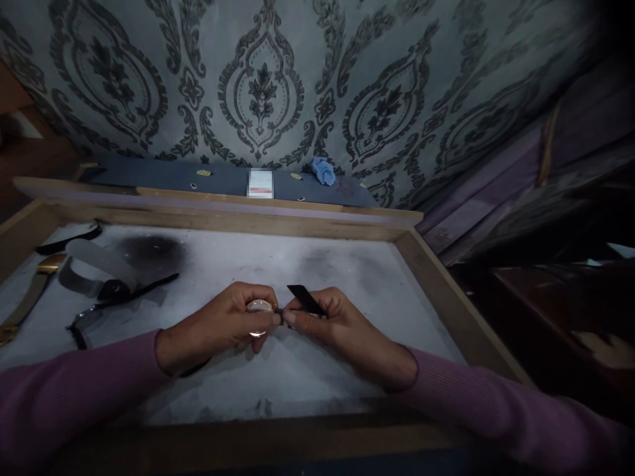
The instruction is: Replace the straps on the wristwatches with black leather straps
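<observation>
My left hand point(237, 318) is closed around a wristwatch point(259, 307) with a round pale face and a shiny rim, its thumb lying across the face. Close by on the right, my right hand point(331, 317) pinches a small part at the watch's edge between thumb and finger. A flat black strap point(306, 299) sticks up out of the right hand's fingers. The fingertips nearly meet, and they hide whether the strap is joined to the watch. Both hands are just above the white bottom of a shallow wooden tray point(441, 304).
At the tray's left lie a gold-toned watch point(30, 297), a grey strap point(79, 268) and a dark-strapped watch point(86, 318). Beyond the tray's far wall, a white label or box point(260, 184) and a crumpled blue cloth point(323, 170) rest on dark fabric. Patterned cloth point(260, 92) rises behind.
</observation>
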The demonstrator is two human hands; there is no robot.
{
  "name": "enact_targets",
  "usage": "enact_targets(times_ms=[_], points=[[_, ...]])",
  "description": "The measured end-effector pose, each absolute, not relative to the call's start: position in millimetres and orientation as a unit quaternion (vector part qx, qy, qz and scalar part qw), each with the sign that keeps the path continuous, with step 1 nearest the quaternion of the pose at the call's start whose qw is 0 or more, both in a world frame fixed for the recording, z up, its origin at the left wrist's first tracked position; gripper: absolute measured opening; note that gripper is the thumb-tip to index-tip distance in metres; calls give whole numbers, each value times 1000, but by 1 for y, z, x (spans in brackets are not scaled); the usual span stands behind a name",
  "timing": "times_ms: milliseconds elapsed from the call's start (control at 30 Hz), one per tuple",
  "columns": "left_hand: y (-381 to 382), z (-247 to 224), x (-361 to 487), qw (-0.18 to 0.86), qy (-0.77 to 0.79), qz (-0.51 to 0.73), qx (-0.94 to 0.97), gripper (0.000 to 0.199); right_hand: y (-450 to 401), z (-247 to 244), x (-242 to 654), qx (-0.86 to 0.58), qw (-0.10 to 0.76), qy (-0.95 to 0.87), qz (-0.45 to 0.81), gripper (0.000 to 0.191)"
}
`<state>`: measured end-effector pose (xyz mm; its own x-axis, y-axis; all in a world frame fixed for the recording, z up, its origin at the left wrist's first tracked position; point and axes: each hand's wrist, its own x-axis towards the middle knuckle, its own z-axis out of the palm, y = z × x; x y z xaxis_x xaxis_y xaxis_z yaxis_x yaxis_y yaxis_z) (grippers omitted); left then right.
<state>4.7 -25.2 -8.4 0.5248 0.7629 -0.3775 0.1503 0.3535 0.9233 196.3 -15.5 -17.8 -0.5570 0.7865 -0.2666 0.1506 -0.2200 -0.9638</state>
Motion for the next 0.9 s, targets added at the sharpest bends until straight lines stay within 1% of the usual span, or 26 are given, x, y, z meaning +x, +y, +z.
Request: enact_targets(times_ms=[167,367,633,833,900], points=[[-24,-10,4,709,437,212,511,14,-14,-16,196,-404,236,-588,660,23],[-24,-12,4,712,433,210,512,10,-12,-18,196,-386,242,-611,648,25],[-25,-10,5,707,429,209,522,7,-12,-19,197,-379,229,-625,643,23],[-26,-13,2,712,412,213,527,6,-10,-10,199,-356,190,-667,626,30],[-25,-14,1,712,411,210,530,7,-9,-6,203,-364,184,-696,590,33]])
